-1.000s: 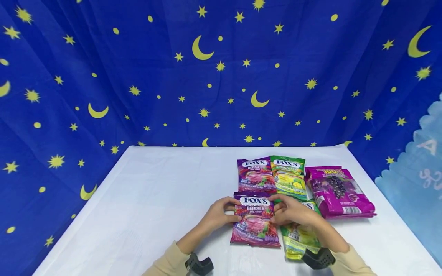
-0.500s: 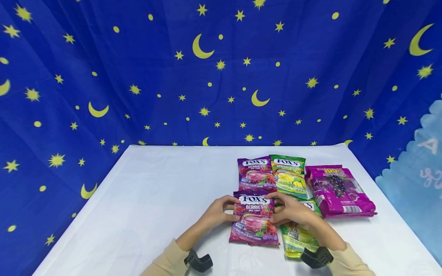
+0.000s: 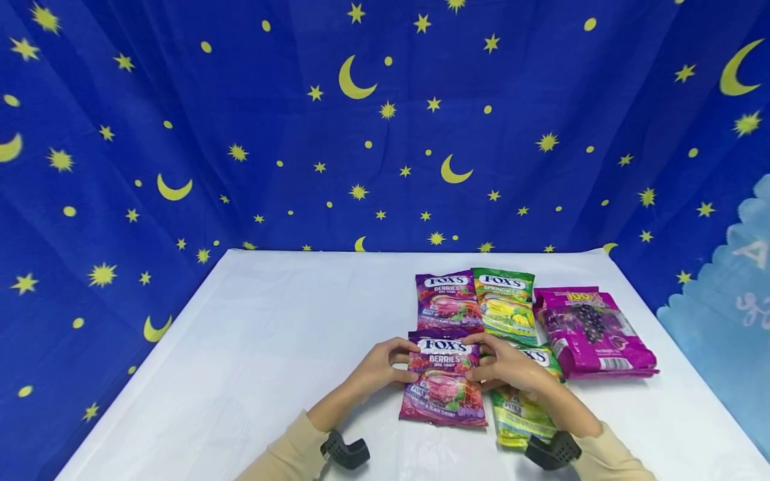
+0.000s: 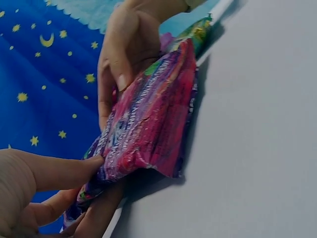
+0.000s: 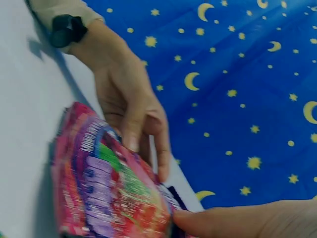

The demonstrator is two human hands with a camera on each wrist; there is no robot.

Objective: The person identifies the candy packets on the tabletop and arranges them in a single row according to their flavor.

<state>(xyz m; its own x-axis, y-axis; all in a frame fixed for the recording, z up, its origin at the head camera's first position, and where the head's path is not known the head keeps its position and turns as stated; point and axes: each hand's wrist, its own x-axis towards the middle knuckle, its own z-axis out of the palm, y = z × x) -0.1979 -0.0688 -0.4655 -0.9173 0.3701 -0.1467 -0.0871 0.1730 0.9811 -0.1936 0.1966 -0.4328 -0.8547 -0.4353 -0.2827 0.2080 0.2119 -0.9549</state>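
A purple-red bag of Fox's Berries candy (image 3: 444, 387) lies face up near the front of the table, between both hands. My left hand (image 3: 380, 366) grips its left edge. In the left wrist view the thumb (image 4: 69, 171) is on top of the candy bag (image 4: 148, 119) and other fingers reach underneath. My right hand (image 3: 511, 366) holds the opposite edge with thumb and fingers. Under the right hand and wrist lies a green-yellow Fox's bag (image 3: 523, 417), partly hidden. Just behind are a second Berries bag (image 3: 446, 302) and a Spring Tea bag (image 3: 505, 307), side by side.
A larger magenta bag with grapes pictured on it (image 3: 595, 334) lies at the right of the white table (image 3: 271, 347). A blue curtain with yellow moons and stars (image 3: 301, 133) hangs behind the table's back edge. Black wrist mounts (image 3: 345, 451) sit on both sleeves.
The gripped candy bag and both hands have shifted very slightly left. The grip stays much the same, and the other bags stay in place. The head view has tilted a little.
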